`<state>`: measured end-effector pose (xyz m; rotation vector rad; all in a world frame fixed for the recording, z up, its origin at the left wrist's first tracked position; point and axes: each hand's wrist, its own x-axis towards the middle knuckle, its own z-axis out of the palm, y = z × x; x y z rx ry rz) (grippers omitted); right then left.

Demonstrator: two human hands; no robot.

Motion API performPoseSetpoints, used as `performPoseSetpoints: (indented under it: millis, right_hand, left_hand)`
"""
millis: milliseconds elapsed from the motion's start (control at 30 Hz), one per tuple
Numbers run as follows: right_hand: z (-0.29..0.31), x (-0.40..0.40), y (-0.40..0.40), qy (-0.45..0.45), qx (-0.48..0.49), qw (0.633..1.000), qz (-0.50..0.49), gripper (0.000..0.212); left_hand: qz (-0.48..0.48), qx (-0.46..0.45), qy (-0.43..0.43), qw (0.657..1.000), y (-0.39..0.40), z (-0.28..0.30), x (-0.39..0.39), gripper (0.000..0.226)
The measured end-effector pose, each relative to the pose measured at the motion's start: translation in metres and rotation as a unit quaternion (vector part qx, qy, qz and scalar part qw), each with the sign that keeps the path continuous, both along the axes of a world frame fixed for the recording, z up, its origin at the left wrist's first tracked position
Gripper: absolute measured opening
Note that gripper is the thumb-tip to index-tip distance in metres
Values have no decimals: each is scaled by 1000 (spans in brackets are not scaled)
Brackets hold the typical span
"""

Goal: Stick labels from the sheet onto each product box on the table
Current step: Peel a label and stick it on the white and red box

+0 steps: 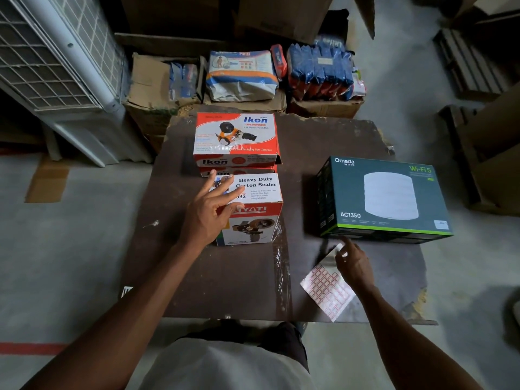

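Observation:
A red and white Ikon tape dispenser box (236, 136) stands at the back of the dark brown table (219, 280), on top of a second Ikon box (247, 170) of which only a strip shows. In front of them is a white and red Heavy Duty Carton Sealer box (254, 220). My left hand (211, 206) is over its top left part with fingers spread; whether it touches is unclear. A dark teal Omada Wi-Fi box (385, 198) lies at the right. My right hand (353, 261) pinches the raised far end of the label sheet (326, 291), whose near part lies on the table.
Behind the table stand worn cardboard cartons (152, 88) topped with a white and orange pack (242, 74) and blue packets (320, 68). A grey grilled unit (56, 60) fills the left. More cartons (495, 153) sit at the right on the concrete floor.

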<state>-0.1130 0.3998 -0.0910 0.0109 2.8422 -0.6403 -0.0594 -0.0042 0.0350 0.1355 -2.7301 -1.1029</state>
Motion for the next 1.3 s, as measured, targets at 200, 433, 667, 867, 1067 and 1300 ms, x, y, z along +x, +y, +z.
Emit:
performPoseSetpoints:
  millis: [200,433,667,867,1067,1300]
  right_hand:
    - [37,15,-49,78,-136,983,-94,22]
    - [95,34,-121,69,-324,928,-168,7]
    - [142,40,-190,136,-362,921,-46,11]
    - [144,33,-218,303,-192,927,109,11]
    - [132,20,-221,395,-119,888,203,18]
    - [125,22,-213,391,-112,878,251,15]
  left_hand:
    - [7,-1,5,1000,1,-2,-1,47]
    - [3,4,19,1000,2,-3,1,46]
    - [5,2,22,1000,4,-1,5,45]
    - [1,-11,40,999,6,0,8,44]
    - [-5,4,27,1000,5,-1,11,41]
    - [-22,5,7,1000,-1,0,8,44]
